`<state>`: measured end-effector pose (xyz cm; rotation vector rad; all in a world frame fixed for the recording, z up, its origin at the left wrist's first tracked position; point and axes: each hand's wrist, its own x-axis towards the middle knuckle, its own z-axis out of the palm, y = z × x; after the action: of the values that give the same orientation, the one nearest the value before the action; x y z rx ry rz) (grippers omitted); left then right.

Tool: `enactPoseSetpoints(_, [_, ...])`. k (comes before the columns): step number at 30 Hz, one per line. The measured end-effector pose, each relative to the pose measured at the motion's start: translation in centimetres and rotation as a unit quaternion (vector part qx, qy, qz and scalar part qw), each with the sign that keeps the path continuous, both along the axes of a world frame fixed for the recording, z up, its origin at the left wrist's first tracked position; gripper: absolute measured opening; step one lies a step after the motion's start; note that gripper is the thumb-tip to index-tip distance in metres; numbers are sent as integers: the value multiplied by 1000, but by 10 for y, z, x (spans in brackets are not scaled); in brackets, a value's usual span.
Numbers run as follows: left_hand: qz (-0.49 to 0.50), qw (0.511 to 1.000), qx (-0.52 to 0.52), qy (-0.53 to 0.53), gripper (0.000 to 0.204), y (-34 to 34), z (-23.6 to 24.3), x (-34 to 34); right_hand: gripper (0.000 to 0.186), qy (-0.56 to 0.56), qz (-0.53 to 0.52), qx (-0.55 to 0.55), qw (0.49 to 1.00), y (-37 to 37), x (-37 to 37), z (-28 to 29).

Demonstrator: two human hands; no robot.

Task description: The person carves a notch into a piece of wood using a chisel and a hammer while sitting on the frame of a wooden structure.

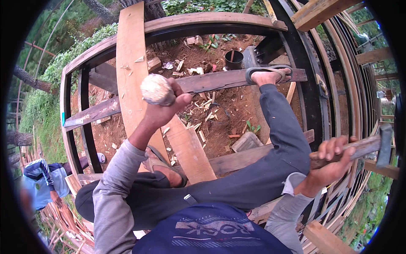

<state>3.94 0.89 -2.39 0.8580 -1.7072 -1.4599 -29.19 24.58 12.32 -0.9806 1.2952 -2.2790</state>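
My left hand (165,111) is raised in front of my chest, its fingers wrapped round a wooden piece with a pale, rough round end (156,89). How far that piece extends below is hidden. Out at the right, my right hand (332,160) grips the thick wooden handle of a short hatchet-like tool (367,146) with a grey metal head, held well apart from the wooden piece. Under my left hand runs a long pale plank (132,76), laid across the dark frame beams. A second pale board (190,150) lies beside it, between my legs.
Dark beams (211,81) form an open frame above reddish soil strewn with wood chips (207,111). My sandalled right foot (268,75) rests on a beam. A black bucket (234,59) and a concrete block (247,142) sit below. Another person (44,182) is at the far left.
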Motion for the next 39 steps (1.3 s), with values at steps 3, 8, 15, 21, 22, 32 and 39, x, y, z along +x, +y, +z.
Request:
enactPoseSetpoints(3, [-7, 986, 90, 141, 37, -14, 16, 4, 32, -123, 28, 115, 985, 0, 30, -63])
enactPoseSetpoints(8, [-60, 988, 20, 144, 41, -51, 47, 13, 36, -244, 150, 325, 901, 1, 81, -151])
enactPoseSetpoints(15, [-69, 996, 47, -10, 36, -78, 108, 82, 36, 1, 259, 455, 852, -20, 57, -181])
enactPoseSetpoints(21, [57, 997, 43, 11, 42, -54, 109, 100, 37, -62, 274, 536, 796, -27, 51, -194])
enactPoseSetpoints(22, [59, 997, 45, 7, 42, -57, 107, 97, 36, -86, 277, 552, 782, -28, 51, -195])
enactPoseSetpoints(32, [-47, 996, 66, -33, 44, -82, 88, 62, 44, -43, 297, 592, 747, -37, 48, -201])
enactPoseSetpoints(39, [-35, 993, 91, -67, 53, -73, 77, 31, 39, -77, 279, 594, 751, -37, 40, -192])
